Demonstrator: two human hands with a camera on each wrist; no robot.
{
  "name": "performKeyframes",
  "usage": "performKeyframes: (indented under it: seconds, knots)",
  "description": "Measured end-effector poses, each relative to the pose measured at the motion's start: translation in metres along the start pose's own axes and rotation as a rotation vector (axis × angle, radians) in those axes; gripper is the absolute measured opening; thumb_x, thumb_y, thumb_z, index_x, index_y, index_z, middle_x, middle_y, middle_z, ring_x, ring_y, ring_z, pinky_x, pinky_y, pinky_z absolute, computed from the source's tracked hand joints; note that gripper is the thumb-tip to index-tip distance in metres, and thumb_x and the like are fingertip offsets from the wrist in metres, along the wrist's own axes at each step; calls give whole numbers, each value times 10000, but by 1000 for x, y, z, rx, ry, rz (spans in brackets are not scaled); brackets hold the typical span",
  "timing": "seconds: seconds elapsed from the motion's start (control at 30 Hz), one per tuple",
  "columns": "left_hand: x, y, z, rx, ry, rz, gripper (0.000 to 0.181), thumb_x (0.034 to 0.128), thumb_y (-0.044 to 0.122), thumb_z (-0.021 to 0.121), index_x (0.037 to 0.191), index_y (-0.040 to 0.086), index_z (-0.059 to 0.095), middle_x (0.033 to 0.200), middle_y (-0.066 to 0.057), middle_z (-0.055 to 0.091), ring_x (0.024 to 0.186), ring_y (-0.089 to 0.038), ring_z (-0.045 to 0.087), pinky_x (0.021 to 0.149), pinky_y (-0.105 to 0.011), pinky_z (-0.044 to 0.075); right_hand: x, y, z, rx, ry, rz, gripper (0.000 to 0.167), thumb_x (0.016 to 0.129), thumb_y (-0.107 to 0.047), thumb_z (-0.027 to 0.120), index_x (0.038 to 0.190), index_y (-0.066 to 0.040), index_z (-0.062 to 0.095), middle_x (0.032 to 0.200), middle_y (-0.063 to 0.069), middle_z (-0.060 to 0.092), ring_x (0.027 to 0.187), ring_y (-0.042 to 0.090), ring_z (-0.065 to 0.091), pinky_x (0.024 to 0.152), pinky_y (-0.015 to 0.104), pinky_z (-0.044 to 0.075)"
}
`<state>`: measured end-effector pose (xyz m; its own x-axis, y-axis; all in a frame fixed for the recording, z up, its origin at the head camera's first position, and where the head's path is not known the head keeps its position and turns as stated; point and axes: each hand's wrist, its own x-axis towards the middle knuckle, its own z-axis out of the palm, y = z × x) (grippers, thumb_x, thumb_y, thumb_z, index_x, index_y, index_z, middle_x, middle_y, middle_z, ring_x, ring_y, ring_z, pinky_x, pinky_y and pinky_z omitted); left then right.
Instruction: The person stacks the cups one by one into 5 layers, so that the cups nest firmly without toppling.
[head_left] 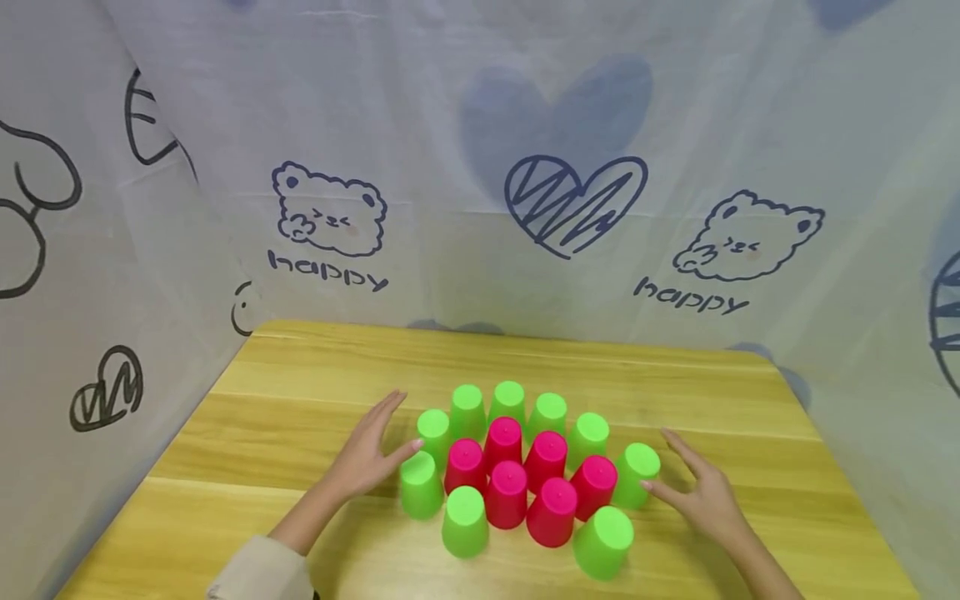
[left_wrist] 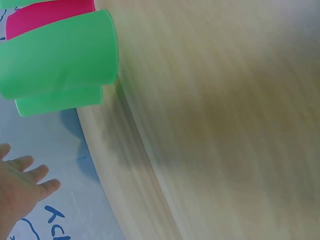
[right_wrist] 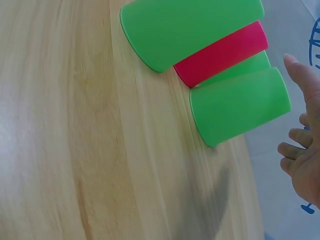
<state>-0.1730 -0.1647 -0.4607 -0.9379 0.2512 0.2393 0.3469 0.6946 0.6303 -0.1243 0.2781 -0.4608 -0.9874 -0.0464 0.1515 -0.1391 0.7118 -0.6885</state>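
Observation:
Several upside-down pink cups stand close together on the wooden table, with several upside-down green cups around them in a loose ring. My left hand is at the left of the group, fingers spread, its thumb by the green cups; it holds nothing. On the right, my right hand has its thumb tip at the rightmost green cup; whether it touches is unclear. The left wrist view shows the left hand beyond a green cup. In the right wrist view the right hand is beside a green cup.
The wooden table reaches back to a pale cloth printed with hearts, bears and words. Cloth also hangs along the left and right sides. One green cup stands at the group's front right.

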Motion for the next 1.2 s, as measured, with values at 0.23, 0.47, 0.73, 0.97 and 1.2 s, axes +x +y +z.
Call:
performKeyframes:
  seconds: [0.23, 0.47, 0.73, 0.97, 1.2]
  knots:
    - [9, 9, 6, -155, -66, -67, 693, 838, 327, 664, 1397, 38, 374, 1445, -199, 378, 1337, -398, 337, 1075, -574, 299, 3, -1, 5, 48, -2, 8, 743, 792, -235, 730, 1395, 2, 368, 1367, 274, 437, 1237, 459, 420, 1010, 513, 372]
    - [19, 16, 11, -273, -82, -150, 587, 840, 284, 677, 1332, 42, 466, 1372, -192, 474, 1275, -393, 427, 1044, -565, 350, 4, 1, 14, 79, 40, -2, 705, 783, -173, 736, 1369, 25, 396, 1319, 272, 487, 1185, 432, 484, 973, 385, 409]
    - [23, 12, 16, -371, -89, -169, 602, 809, 211, 715, 1310, -19, 470, 1322, -222, 510, 1215, -389, 488, 1016, -519, 407, 4, 3, 19, 126, 59, 4, 678, 770, -141, 743, 1341, 40, 426, 1326, 242, 493, 1192, 397, 475, 902, 38, 342]
    - [25, 9, 20, -409, -107, -159, 601, 794, 149, 727, 1290, -69, 467, 1255, -236, 554, 1132, -380, 554, 949, -468, 480, 4, 5, 22, 160, 89, -8, 587, 762, -125, 749, 1270, 43, 509, 1258, 237, 557, 1032, -176, 444, 872, 13, 366]
    - [26, 11, 20, -410, -124, -179, 587, 789, 102, 724, 1290, -67, 469, 1249, -241, 555, 1112, -392, 566, 923, -448, 502, 4, 3, 22, 178, 95, 1, 527, 756, -103, 752, 1226, 30, 554, 1211, 219, 596, 979, -223, 418, 908, 240, 503]
